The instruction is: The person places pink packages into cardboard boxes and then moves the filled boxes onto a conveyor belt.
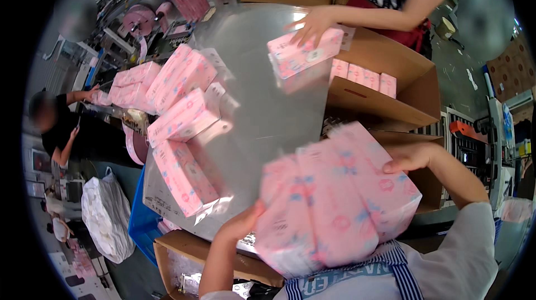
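Squeezed side by side between my two hands is a row of several pink soft tissue packs [335,205], held close to my chest over the near edge of the metal table. My left hand [248,220] presses the row's left end, its fingers mostly hidden behind the wrapping. At the other end my right hand [412,157] grips the outermost pack, thumb showing on its top. More pink packs [187,177] lie in a bent line along the table's left side, apart from my hands.
Across the metal table [268,115], a co-worker's hand [315,23] rests on a pink pack [307,51]. An open carton [385,110] holding packs stands at the right. A blue crate [145,222] and another carton [184,244] sit at near left. Another person stands by the machine.
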Demonstrator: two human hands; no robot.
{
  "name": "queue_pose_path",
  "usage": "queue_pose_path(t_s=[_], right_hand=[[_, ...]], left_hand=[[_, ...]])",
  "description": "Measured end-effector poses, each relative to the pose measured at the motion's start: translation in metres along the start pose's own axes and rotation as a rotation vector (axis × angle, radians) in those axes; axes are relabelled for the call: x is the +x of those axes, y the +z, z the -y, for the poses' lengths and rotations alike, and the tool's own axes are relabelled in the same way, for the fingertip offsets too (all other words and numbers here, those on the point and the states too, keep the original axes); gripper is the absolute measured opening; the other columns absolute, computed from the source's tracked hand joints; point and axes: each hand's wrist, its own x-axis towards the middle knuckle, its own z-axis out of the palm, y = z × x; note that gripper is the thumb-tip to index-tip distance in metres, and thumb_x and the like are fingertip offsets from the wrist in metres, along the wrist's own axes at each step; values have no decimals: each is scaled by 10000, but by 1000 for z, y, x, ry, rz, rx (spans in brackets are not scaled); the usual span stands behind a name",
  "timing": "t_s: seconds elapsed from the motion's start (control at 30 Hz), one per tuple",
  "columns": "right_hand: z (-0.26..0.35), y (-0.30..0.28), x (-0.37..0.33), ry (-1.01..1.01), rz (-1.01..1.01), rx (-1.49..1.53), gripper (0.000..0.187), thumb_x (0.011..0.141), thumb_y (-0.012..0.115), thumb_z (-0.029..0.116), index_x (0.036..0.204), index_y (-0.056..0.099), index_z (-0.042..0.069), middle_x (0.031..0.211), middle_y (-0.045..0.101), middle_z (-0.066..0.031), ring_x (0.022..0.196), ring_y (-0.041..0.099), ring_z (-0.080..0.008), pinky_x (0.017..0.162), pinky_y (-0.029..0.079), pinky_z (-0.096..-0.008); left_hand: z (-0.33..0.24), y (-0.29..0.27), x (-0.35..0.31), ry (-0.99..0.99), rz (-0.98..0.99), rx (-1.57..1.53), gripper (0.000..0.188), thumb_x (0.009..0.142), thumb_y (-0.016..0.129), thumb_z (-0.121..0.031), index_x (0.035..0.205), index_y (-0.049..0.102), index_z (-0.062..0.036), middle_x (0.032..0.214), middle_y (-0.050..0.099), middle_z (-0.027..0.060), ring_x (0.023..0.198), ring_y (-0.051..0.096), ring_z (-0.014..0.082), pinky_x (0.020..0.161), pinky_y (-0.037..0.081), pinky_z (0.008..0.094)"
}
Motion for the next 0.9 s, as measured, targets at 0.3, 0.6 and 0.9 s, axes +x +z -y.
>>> queue_pose_path(t_s=[0.3,0.6,0.9], right_hand=[[-202,-17,10,25,-350,503,733,825,560,582,1356,415,98,1245,547,-66,1104,544,-184,839,495,-355],[-315,13,162,-213,-805,581,747,815,694,309,1390,294,47,1262,512,-125,1140,500,-239,969,401,-349],[-392,26,245,149,-881,270,717,794,655,185,1377,280,-2,1259,507,-193,1168,496,-293,970,408,-367]], left_hand=[[-69,66,187,-394,317,149,785,833,509,-599,1363,377,-35,1220,553,173,1096,559,290,897,474,425],[74,164,280,140,-434,1528,936,771,523,-661,1480,135,-189,1510,66,219,1371,97,453,1076,171,552],[82,152,316,-292,123,1184,762,834,548,-513,1445,274,-151,1490,232,184,1365,246,334,1093,240,426]])
